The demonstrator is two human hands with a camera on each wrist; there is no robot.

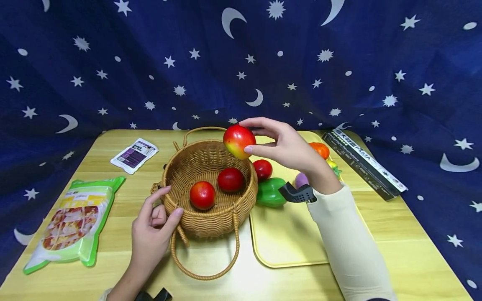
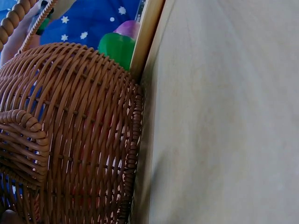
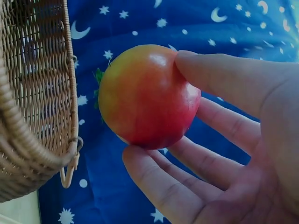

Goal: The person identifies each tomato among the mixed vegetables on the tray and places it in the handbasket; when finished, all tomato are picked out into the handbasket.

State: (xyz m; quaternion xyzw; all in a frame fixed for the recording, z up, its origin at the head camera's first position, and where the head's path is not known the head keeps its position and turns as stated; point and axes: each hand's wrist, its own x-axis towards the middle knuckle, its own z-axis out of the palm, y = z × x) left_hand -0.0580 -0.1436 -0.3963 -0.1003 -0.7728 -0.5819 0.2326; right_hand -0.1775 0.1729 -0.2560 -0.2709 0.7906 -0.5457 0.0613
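Note:
My right hand (image 1: pixel 288 146) pinches a round, shiny red-and-yellow fruit (image 1: pixel 239 141) between thumb and fingers, above the right side of the rim of a wicker basket (image 1: pixel 211 223). In the right wrist view this fruit (image 3: pixel 149 98) is beside the basket's wall (image 3: pixel 51 84). At the basket's near left edge, the thumb and index finger of my left hand (image 1: pixel 152 230) hold the rim. Inside the basket lie a red fruit (image 1: pixel 202 195) and a darker red one (image 1: pixel 230 180). The left wrist view shows the woven side (image 2: pixel 79 130) up close.
A yellow tray (image 1: pixel 286 251) to the right bears a green pepper (image 1: pixel 272 193), a red fruit (image 1: pixel 262 169), a purple item (image 1: pixel 301 180) and an orange one (image 1: pixel 320 149). Beyond lies a long black pasta box (image 1: pixel 363 165). Leftward are a green-edged food bag (image 1: pixel 75 219) and a white-purple pouch (image 1: pixel 134 155).

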